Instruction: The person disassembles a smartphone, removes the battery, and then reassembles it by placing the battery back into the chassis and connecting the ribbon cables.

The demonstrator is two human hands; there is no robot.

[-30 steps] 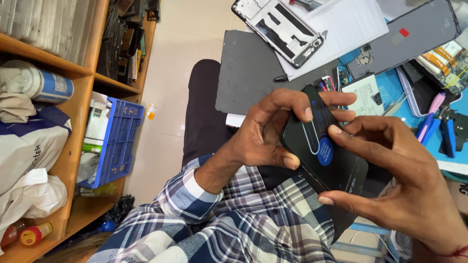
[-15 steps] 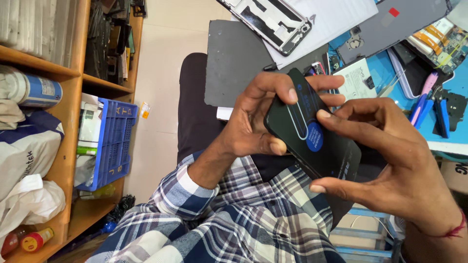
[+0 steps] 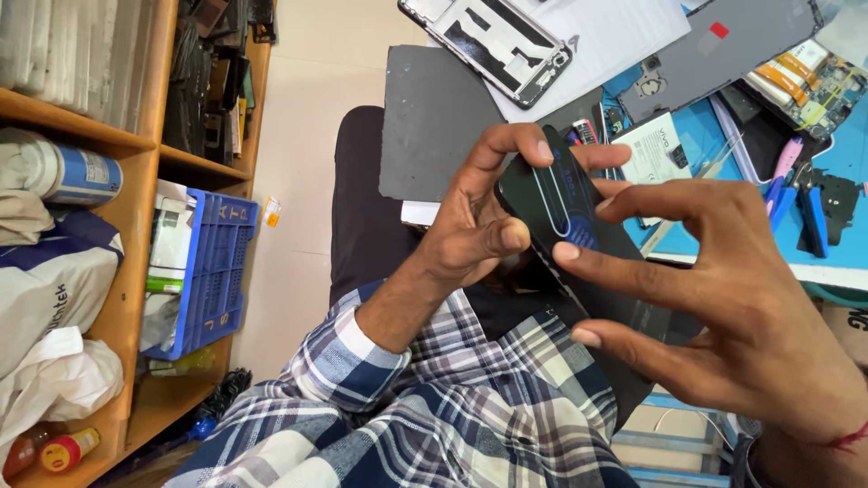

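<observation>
Your left hand (image 3: 479,221) grips the black phone (image 3: 579,253) at its upper end, thumb pressed on the near edge and fingers curled over the far edge, so that hand is closed on it. The phone sits tilted over your lap, just in front of the blue mat (image 3: 832,226), back side up, with an oval camera ring showing between your hands. Your right hand (image 3: 741,316) comes in from the lower right of the phone with fingers spread; the index tip lies on the phone beside the ring, and the lower fingers reach under its long edge. Whether that hand truly clamps the phone, you cannot tell.

Beyond the phone, on the mat, lie a grey back cover (image 3: 723,54), a bare phone frame (image 3: 497,41) on white paper, and pink tweezers (image 3: 785,163). A dark grey pad (image 3: 434,117) lies just left of the phone's top. Far left of the phone stands a wooden shelf (image 3: 136,271) with a blue crate (image 3: 212,271).
</observation>
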